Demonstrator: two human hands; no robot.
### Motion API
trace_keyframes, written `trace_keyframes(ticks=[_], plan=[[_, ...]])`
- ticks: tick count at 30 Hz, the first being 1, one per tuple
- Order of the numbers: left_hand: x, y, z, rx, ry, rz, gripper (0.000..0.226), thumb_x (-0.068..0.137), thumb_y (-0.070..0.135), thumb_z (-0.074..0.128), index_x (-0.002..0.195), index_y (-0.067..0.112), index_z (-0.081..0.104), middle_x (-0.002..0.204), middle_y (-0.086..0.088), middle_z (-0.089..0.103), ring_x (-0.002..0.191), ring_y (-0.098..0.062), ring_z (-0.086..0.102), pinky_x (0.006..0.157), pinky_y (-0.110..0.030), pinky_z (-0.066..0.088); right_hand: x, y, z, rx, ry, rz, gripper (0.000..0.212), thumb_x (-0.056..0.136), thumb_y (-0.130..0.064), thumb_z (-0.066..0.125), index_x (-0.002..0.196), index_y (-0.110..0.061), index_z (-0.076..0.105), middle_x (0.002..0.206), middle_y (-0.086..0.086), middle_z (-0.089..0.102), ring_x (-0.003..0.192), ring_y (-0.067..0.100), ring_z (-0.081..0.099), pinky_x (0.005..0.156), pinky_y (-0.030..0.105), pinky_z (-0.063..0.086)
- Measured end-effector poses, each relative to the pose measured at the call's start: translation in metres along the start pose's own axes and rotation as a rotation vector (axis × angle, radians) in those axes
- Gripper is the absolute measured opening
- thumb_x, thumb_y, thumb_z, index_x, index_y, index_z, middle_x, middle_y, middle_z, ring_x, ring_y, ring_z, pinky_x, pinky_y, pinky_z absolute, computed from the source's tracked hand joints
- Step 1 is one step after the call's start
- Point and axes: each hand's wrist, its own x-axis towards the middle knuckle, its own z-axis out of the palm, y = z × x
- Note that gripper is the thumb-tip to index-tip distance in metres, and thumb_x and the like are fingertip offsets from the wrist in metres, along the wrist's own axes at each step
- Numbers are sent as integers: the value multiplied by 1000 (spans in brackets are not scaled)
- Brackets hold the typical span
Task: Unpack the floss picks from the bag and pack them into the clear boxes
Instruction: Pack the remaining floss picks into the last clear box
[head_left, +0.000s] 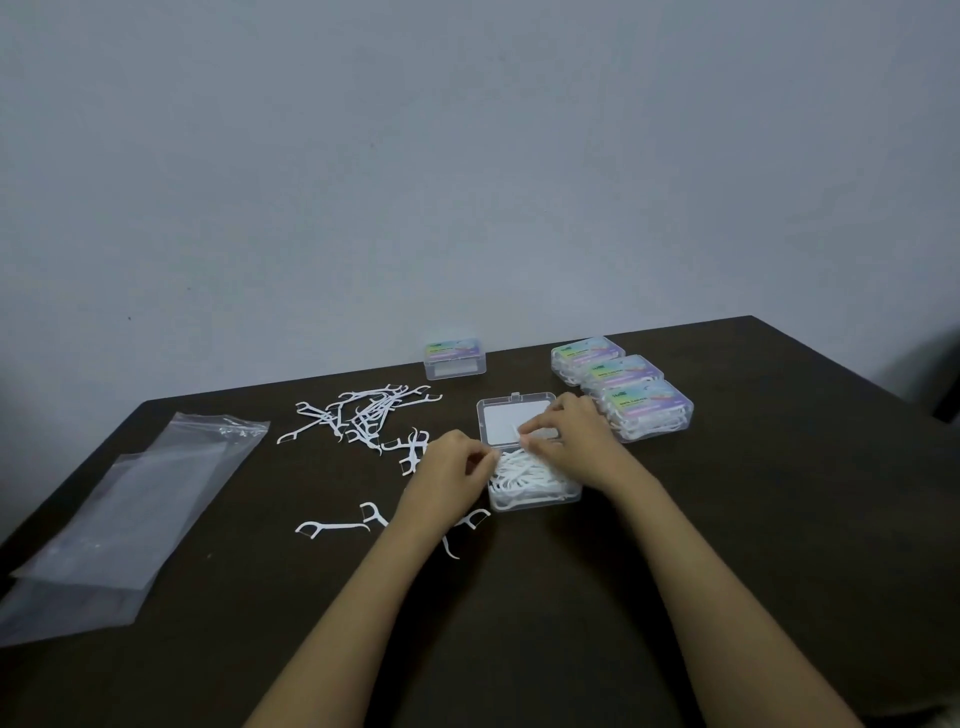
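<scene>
Presently: right hand (571, 441), fingers pinching thin white floss pick (515, 430) above open clear plastic box (540, 501), full of picks; left hand (452, 478), fingers curled at its left rim, grip indeterminable. Loose picks (366, 415) scattered on dark tabletop (727, 519) near glossy bag (130, 509).

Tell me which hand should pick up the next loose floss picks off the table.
Left. The loose floss picks lie left of the open box, right beside the left hand; the right hand sits over the box's other side.

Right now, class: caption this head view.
Left hand and right hand arrange floss picks in the open box, loose picks beside it.
</scene>
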Motion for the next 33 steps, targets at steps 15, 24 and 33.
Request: trace_keyframes(ticks=[15,24,33], plan=[[-5,2,1,81,103,-2,22,90,32,56,102,18,67,89,9,44,81,-4,45,65,-19,31,-5,0,-6,78,-25,-99,28,95,-16,48,105,-31,69,124,0,44,120,15,34,106,38,28],[-7,8,12,57,62,-11,30,96,23,46,117,7,61,119,-3,56,110,-13,52,91,-20,36,-9,20,-27,233,-67,56,11,86,-14,63,94,-19,69,91,3,63,73,6,50,61,15,36],[-19,37,21,184,24,-47,25,99,16,30,106,5,51,109,-12,57,98,-30,55,79,-36,38,-7,19,-21,203,-75,62,18,89,-6,57,94,-16,71,94,14,67,84,25,59,70,26,47]])
